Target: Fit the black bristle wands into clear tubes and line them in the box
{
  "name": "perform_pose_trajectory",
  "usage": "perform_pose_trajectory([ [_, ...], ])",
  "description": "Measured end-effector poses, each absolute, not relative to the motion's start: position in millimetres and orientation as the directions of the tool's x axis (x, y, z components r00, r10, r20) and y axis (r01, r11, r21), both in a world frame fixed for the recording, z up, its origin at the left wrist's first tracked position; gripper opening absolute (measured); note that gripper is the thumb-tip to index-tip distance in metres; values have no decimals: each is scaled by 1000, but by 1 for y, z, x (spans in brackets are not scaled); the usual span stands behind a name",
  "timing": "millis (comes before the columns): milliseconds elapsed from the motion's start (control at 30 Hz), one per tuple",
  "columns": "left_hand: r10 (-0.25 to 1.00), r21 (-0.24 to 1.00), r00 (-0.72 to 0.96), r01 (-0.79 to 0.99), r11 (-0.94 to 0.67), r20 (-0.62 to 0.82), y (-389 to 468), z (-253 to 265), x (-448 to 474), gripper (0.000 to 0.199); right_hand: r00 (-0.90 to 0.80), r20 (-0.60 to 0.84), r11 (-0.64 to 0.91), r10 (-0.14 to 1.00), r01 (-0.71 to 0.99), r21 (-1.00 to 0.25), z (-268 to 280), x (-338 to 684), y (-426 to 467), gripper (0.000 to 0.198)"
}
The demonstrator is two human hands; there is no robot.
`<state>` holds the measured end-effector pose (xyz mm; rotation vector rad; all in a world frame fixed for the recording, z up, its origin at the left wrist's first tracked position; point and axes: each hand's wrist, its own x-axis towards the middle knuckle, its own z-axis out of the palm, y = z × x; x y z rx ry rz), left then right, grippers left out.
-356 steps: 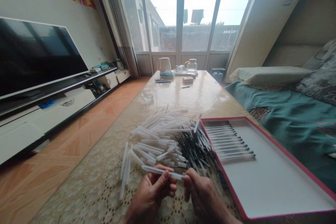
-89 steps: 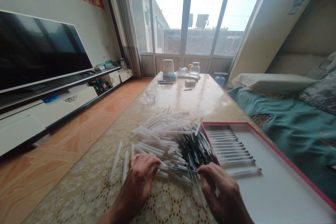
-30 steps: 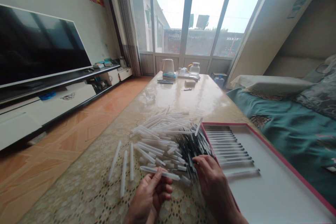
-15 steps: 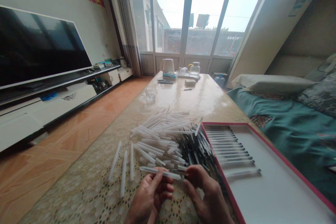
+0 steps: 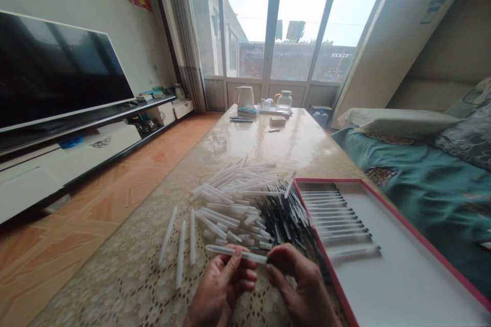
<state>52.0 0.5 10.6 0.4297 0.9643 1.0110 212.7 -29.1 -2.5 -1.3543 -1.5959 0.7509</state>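
My left hand [image 5: 228, 278] is closed around a translucent white pen barrel [image 5: 251, 255], held almost level above the near part of the table. At the barrel's right end, my right hand [image 5: 297, 276] pinches the black end of a pen refill [image 5: 268, 260] between thumb and forefinger; the rest of it is hard to make out. Just beyond my hands lies a heap of white pen barrels [image 5: 230, 191]. Beside it on the right is a pile of dark refills [image 5: 286, 214]. Several loose barrels [image 5: 180, 255] lie apart on the left.
A shallow box with a red rim [image 5: 333, 271] stands at the right, holding a row of pens with dark ends [image 5: 333, 214]. Farther back on the table [image 5: 115, 276] are a drinking glass [image 5: 220, 139], a small box [image 5: 277, 121] and a glass jug [image 5: 284, 99].
My right fingers have moved slightly left, up against the barrel's right end, closing the small gap seen before. The barrel has barely shifted in my left hand.
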Motion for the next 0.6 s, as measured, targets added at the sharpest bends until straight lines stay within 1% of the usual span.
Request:
perform_pose_trajectory([
  [100, 859, 699, 199, -510, 502, -472, 0, 10, 52, 27, 3, 173, 161, 985, 345, -925, -2, 213, -29, 14],
  [233, 860, 695, 212, -515, 501, -464, 1, 11, 53, 31, 36, 39, 31, 999, 203, -979, -5, 211, -30, 26],
  [300, 858, 694, 220, -512, 506, -464, 1, 12, 53, 31, 52, -15, -23, 999, 173, -985, -7, 210, -30, 32],
  [367, 853, 693, 233, -502, 517, -467, 1, 13, 54, 31, 70, -36, -48, 997, 180, -982, -8, 209, -31, 40],
  [433, 852, 692, 242, -501, 520, -465, 1, 13, 54, 31, 78, -10, -28, 997, 236, -971, -8, 209, -31, 46],
  [500, 858, 695, 237, -507, 510, -456, 1, 14, 54, 31, 55, 59, 39, 997, 317, -948, -6, 210, -32, 48],
  [600, 868, 706, 219, -510, 491, -446, 2, 16, 54, 32, -20, 134, 131, 991, 402, -906, -4, 213, -32, 36],
])
